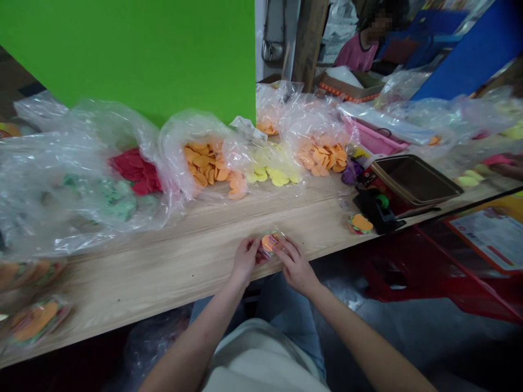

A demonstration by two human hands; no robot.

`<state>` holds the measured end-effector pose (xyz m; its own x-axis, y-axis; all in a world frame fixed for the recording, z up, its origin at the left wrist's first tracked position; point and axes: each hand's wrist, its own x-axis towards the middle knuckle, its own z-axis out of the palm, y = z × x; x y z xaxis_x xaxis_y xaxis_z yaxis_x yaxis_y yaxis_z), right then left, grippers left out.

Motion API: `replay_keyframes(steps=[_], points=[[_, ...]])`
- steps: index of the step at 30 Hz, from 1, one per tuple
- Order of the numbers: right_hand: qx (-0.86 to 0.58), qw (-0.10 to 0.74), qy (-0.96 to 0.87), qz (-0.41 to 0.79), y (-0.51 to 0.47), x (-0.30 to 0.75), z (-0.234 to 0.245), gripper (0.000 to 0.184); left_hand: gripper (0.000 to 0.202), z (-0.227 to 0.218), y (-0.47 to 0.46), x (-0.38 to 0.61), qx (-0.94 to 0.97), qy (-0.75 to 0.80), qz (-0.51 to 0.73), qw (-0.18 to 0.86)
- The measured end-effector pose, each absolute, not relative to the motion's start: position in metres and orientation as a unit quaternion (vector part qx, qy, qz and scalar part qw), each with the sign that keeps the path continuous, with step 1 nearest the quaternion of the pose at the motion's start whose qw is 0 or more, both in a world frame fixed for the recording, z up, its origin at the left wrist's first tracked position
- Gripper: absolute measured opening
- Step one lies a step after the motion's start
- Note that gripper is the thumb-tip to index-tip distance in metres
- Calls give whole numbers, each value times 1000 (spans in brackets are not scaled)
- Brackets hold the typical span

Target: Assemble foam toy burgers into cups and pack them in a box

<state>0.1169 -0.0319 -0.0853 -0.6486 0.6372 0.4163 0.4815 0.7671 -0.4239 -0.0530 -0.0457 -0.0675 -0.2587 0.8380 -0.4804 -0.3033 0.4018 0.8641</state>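
Note:
Between my two hands, over the front part of the wooden table (pixel 163 272), is a small toy burger in a clear wrapper (pixel 269 243). My left hand (pixel 245 258) is closed on its left side, thumb and fingers pinching the wrapper. From the right, my right hand (pixel 295 262) has its fingers laid on the packet's edge and front. An orange print shows on the packet; the fingers cover its lower edges. Another toy burger (pixel 360 223) lies to the right beside a black tape dispenser (pixel 378 209).
Clear plastic bags hold red pieces (pixel 137 170), green pieces (pixel 118 198), orange pieces (pixel 206 163) and yellow pieces (pixel 272 171). A dark tin box (pixel 417 182) and pink basket (pixel 376 136) stand right. Wrapped burgers (pixel 36 321) lie left. Red stools (pixel 408 267) stand below; another person's hand (pixel 509 166) shows far right.

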Motion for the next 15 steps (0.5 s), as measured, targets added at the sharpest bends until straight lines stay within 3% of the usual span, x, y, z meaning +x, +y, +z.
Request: replay_keyframes(steps=[3,7,9,15], points=[[-349,317,-856,213,-39,115,-77,52,25,-65,-46,-60,260,617,506,544],[-515,376,-687,349,-44,108,-69,34,23,-48,-68,-77,324,600,482,551],[-562,352,-635,395,-46,99,-68,30,21,-40,-87,-82,351,586,452,574],[-535,210,-689,440,-80,69,-73,46,20,-38,-148,-84,436,607,351,564]])
